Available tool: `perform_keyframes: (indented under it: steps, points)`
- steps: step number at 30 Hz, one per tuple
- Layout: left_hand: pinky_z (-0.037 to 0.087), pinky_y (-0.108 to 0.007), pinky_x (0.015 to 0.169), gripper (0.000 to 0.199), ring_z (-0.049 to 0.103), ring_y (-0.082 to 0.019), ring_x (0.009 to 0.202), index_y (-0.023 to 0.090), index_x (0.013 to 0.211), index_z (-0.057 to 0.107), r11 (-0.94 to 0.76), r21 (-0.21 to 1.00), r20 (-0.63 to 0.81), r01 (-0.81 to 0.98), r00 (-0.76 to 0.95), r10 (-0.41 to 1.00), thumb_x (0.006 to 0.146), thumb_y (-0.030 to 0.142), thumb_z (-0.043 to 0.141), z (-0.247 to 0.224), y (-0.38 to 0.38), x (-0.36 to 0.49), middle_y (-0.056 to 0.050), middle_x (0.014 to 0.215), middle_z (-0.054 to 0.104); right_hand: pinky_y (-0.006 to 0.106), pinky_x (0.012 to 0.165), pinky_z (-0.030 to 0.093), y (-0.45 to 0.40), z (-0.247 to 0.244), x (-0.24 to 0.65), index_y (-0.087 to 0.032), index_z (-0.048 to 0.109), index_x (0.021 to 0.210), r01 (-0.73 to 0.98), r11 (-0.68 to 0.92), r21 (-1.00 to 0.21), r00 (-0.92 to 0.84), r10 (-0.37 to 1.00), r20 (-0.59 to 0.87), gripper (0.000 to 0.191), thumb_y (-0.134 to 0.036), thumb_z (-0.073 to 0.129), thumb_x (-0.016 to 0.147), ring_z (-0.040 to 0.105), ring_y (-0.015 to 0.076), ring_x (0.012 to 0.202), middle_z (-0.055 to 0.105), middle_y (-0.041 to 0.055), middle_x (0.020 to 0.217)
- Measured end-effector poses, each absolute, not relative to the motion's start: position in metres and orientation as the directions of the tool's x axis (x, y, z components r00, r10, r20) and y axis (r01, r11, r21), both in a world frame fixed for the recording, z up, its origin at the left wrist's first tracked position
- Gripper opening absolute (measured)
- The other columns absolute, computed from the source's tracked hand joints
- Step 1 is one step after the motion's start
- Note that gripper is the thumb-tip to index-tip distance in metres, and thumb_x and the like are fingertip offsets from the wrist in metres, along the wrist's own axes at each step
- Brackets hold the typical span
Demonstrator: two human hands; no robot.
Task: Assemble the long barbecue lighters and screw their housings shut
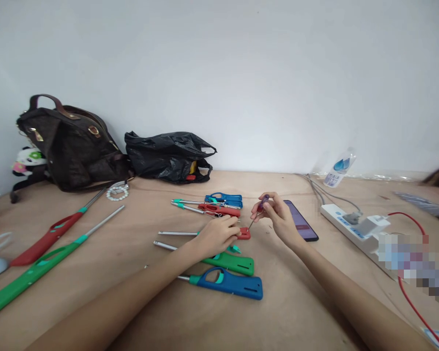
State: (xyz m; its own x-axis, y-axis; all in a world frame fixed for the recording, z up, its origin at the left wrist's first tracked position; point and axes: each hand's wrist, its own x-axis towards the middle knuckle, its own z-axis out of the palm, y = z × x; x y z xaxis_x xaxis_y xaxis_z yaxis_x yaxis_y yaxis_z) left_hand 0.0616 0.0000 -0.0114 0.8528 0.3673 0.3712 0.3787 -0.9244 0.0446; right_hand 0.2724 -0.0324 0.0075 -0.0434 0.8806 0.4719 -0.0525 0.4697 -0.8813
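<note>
My left hand (219, 236) rests over a red lighter (245, 234) on the table, fingers pressed on its body; the metal tube sticks out to the left. My right hand (276, 217) grips the purple handle of a screwdriver (263, 201), whose shaft slants down to the red lighter's handle. Nearer to me lie a green lighter (237, 263) and a blue lighter (234, 284). Beyond my left hand are red lighter parts (219, 210) and blue lighter parts (229, 200) with thin metal tubes.
A phone (300, 222) lies right of my right hand. Long red (49, 241) and green (32, 273) lighters are at left, near a bracelet (117, 193). Behind stand a backpack (76, 146) and black plastic bag (164, 156). At right are a power strip (351, 233) and bottle (340, 168).
</note>
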Motion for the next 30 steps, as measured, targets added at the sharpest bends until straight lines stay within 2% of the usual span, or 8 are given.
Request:
perform_keyframes:
  steps: [9, 20, 30]
  points:
    - [0.041, -0.027, 0.070, 0.011, 0.052, -0.017, 0.081, 0.017, 0.079, 0.058, -0.926, 0.060, 0.382, 0.373, 0.848, 0.367, 0.088, 0.013, 0.054, -0.0101, -0.0010, 0.0624, -0.003, 0.088, 0.054, 0.034, 0.063, 0.056, -0.0310, 0.0033, 0.2726, -0.023, 0.044, 0.102, -0.001, 0.462, -0.887, -0.068, 0.885, 0.461, 0.030, -0.050, 0.049, 0.092, 0.063, 0.0156, 0.066, 0.063, 0.0024, 0.079]
    - [0.041, -0.026, 0.070, 0.009, 0.052, -0.017, 0.082, 0.016, 0.079, 0.059, -0.925, 0.051, 0.372, 0.376, 0.853, 0.367, 0.087, 0.012, 0.057, -0.0093, -0.0010, 0.0624, -0.003, 0.089, 0.055, 0.032, 0.061, 0.056, -0.0296, 0.0009, 0.2731, -0.023, 0.045, 0.102, -0.023, 0.485, -0.874, -0.095, 0.869, 0.485, 0.025, -0.046, 0.048, 0.094, 0.064, 0.0149, 0.065, 0.062, 0.0012, 0.079]
    - [0.041, -0.027, 0.070, 0.010, 0.052, -0.017, 0.082, 0.017, 0.081, 0.059, -0.926, 0.054, 0.372, 0.373, 0.853, 0.366, 0.089, 0.013, 0.054, -0.0114, 0.0000, 0.0620, -0.003, 0.089, 0.054, 0.034, 0.062, 0.056, -0.0297, 0.0056, 0.2751, -0.023, 0.045, 0.101, -0.009, 0.462, -0.887, -0.124, 0.880, 0.459, 0.030, -0.051, 0.049, 0.092, 0.062, 0.0159, 0.065, 0.062, 0.0022, 0.078]
